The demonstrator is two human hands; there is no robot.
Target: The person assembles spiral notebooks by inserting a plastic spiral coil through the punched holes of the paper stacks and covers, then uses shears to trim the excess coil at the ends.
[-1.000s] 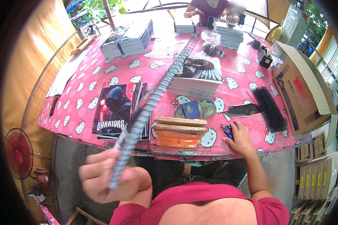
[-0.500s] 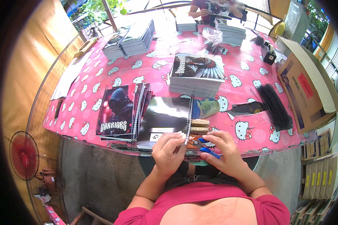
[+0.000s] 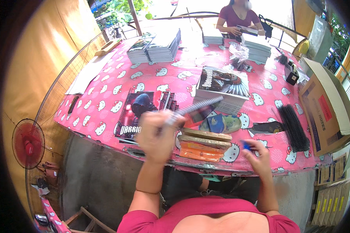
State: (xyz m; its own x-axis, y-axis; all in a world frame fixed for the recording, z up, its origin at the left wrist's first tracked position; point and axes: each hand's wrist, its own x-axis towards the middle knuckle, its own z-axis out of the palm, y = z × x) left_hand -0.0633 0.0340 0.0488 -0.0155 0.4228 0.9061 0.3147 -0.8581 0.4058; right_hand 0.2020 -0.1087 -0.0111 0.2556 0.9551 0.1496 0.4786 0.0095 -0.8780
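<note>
My left hand point(image 3: 156, 134) is closed on a spiral notebook point(image 3: 201, 104), lifted off the table and seen nearly edge-on, its coil side pointing up and right. Left of that hand lies a pile of spiral notebooks point(image 3: 144, 106) with a hooded figure on the cover. My right hand point(image 3: 257, 155) is curled around blue-handled pliers point(image 3: 245, 145) near the table's front edge; motion blur and the fingers hide most of the tool. Between my hands rests a wrapped brown and orange bundle point(image 3: 204, 145), with a blue and yellow patterned pouch point(image 3: 223, 123) behind it.
A stack of unbound booklets point(image 3: 221, 91) stands mid-table on the pink patterned cloth point(image 3: 167, 83). Black plastic coils point(image 3: 293, 128) lie at the right beside a cardboard box point(image 3: 326, 105). More stacks point(image 3: 159, 50) stand farther back. A co-worker point(image 3: 239, 19) handles booklets across the table.
My left hand has raised the notebook from the table edge and tilted it, moving left and uncovering the bundle. My right hand has drawn away to the right with the pliers.
</note>
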